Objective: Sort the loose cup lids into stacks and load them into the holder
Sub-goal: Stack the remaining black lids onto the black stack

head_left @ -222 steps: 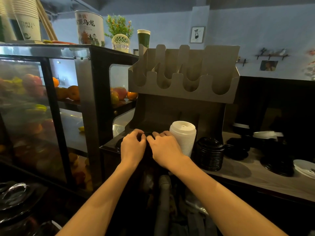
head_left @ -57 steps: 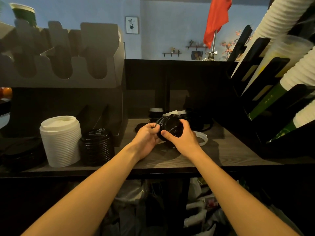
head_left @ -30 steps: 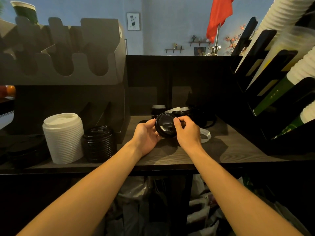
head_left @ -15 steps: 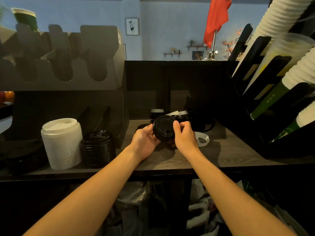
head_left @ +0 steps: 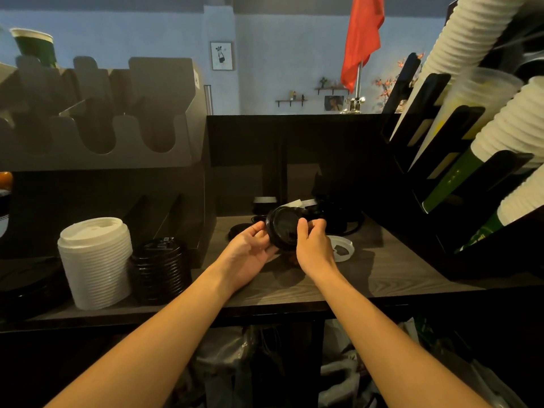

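Both hands hold a short stack of black lids [head_left: 283,228] on its side, just above the dark wooden counter [head_left: 382,269]. My left hand [head_left: 250,251] cups it from the left and below; my right hand [head_left: 313,245] grips it from the right with the thumb on the top lid. More loose black lids [head_left: 338,214] lie behind, and one white lid [head_left: 343,245] lies flat to the right. A white lid stack [head_left: 95,260] and a black lid stack [head_left: 159,267] stand at the left, below the grey slotted lid holder [head_left: 100,119].
A black rack [head_left: 459,160] of slanted cup sleeves, white and green, fills the right side. A low black stack [head_left: 23,287] sits at the far left. A dark back panel [head_left: 294,148] closes the counter behind. Bags hang below the counter edge.
The lid stack stays in both hands at the same spot; over the last second it has turned slightly, its top face tipped a bit more toward me.
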